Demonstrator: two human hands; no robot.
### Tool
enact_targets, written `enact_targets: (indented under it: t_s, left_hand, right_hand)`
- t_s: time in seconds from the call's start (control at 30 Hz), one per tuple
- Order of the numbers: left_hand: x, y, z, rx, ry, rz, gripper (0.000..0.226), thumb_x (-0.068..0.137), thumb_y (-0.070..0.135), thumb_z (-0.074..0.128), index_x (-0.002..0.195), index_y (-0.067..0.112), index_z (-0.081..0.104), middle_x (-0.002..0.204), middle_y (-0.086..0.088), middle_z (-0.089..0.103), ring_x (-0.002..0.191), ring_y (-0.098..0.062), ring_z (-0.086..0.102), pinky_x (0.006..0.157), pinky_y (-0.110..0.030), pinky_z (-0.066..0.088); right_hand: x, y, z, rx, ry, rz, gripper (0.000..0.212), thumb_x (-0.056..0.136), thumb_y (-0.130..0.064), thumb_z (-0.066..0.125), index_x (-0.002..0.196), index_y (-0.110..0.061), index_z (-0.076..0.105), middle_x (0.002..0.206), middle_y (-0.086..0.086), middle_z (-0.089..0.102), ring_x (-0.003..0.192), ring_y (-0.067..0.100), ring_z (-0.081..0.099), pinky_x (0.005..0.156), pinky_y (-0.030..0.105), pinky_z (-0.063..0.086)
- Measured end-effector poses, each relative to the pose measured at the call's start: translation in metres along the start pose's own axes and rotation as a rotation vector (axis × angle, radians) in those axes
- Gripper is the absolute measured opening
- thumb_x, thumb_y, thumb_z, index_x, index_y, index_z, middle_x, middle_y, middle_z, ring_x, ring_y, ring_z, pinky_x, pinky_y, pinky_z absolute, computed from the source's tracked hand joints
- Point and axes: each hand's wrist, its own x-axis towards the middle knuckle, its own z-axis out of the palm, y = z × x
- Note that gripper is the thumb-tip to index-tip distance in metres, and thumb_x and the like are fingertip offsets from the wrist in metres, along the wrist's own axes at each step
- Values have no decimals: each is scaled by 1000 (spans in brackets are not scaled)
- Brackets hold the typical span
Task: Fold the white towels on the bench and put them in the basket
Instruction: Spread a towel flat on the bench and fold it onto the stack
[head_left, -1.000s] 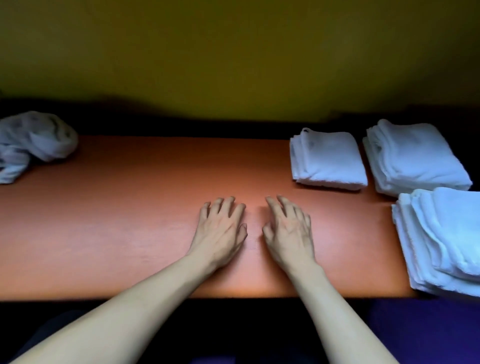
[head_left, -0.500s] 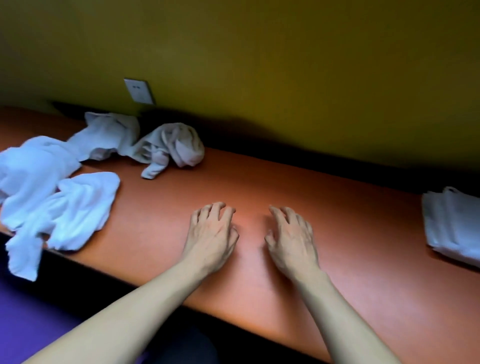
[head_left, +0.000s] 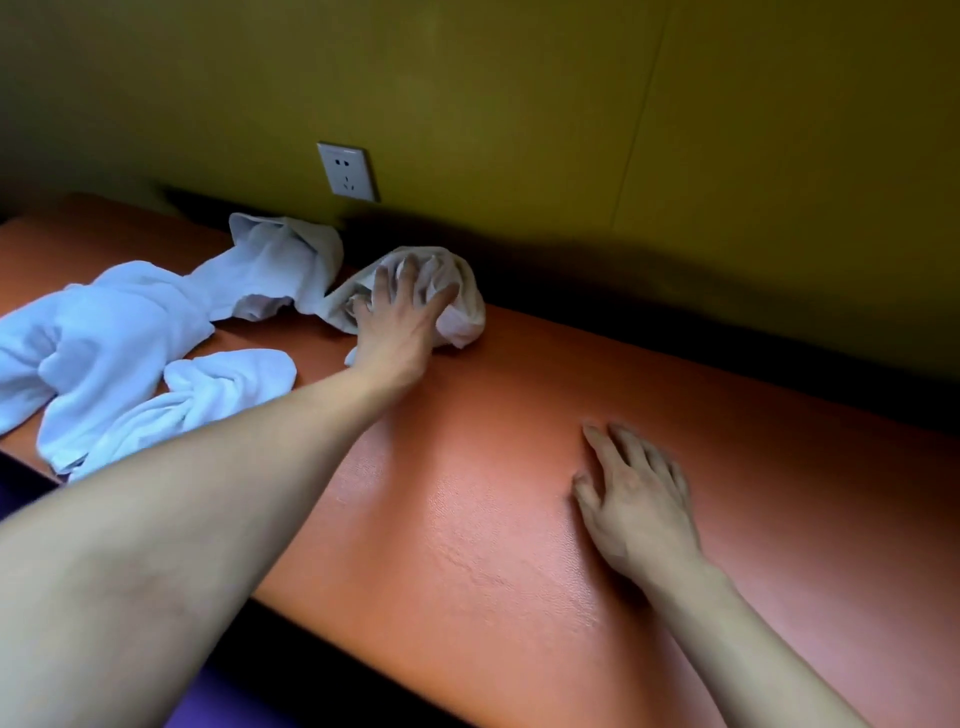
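Note:
A crumpled white towel (head_left: 464, 304) lies near the back edge of the orange bench (head_left: 498, 467). My left hand (head_left: 400, 322) reaches far forward and rests on top of this towel, fingers spread over the cloth and not plainly curled round it. Flat on the bare bench, nearer to me and to the right, lies my right hand (head_left: 634, 501), holding nothing. More unfolded white towels (head_left: 109, 338) lie in a heap at the left end of the bench. No basket is in view.
A white wall socket (head_left: 347, 171) sits on the olive wall above the towels. A dark gap runs between bench and wall. The bench's front edge drops to a purple floor at lower left.
My view has swung left, so the folded stacks on the right are out of sight. My left hand has gone from flat on the bench out onto the crumpled towel. My right hand stays on the bench.

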Motion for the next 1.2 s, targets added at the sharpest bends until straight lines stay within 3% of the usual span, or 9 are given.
enact_targets:
  t_s: [0.2,0.47,0.57,0.63,0.7,0.93,1.03,1.13,1.2]
  left_hand:
    - [8,3,14,-433,-9,16,35,95,22,55,128,12,56,136,-16,51,116,-43,57,94,-55,45]
    - [-116,53,0,-695,12,146,25,91,16,64,115,12,63,120,-4,56,102,-30,61,80,-36,43]
    - [-174,82,-11,-788,-38,249,21,87,16,69,107,16,65,113,1,57,99,-20,60,80,-35,47]
    - [-206,103,-17,-833,-87,299,20,85,16,71,105,19,66,110,5,57,97,-17,60,79,-34,48]
    - [-233,123,-21,-869,-138,312,23,85,17,71,107,21,67,111,8,56,98,-14,60,79,-32,47]
    - [-299,174,-41,-935,-285,349,36,88,18,69,124,26,64,123,15,55,107,-6,57,80,-23,38]
    - [-313,183,-55,-910,-279,441,52,86,17,62,136,29,55,134,13,57,112,-10,58,93,-33,44]
    - [-310,176,-68,-650,8,389,57,76,20,46,131,30,59,127,4,61,98,-30,60,86,-43,43]
    - [-302,166,-69,-495,70,306,59,75,16,52,133,30,58,130,2,58,95,-32,55,86,-42,39]
  right_hand:
    - [2,1,-5,25,-18,7,60,101,-44,41,157,-35,23,165,-3,24,152,20,18,125,43,8]
    - [-15,6,-16,83,-172,7,67,99,-42,48,160,-31,21,169,1,15,155,21,11,125,39,3]
    - [-51,9,-24,154,-204,-9,66,91,-43,56,152,-27,37,160,2,37,147,25,33,120,40,24]
    - [-85,13,-30,295,-157,26,60,78,-51,59,133,-30,53,133,-2,62,125,25,55,102,40,44]
    - [-119,22,-33,435,-47,95,57,71,-51,64,124,-32,56,118,-7,68,110,22,62,88,38,50]
    - [-213,52,-38,592,92,270,88,77,-29,75,149,-49,29,126,-9,47,108,13,54,90,34,48]
    - [-228,65,-40,496,222,282,56,80,-28,76,131,-38,54,111,-4,46,99,26,61,87,41,51]
    - [-230,78,-48,459,304,352,36,84,-20,72,118,-30,67,108,-1,49,101,32,60,95,43,47]
    - [-229,83,-55,445,331,397,25,88,-19,67,112,-25,72,110,3,51,105,34,58,96,41,45]
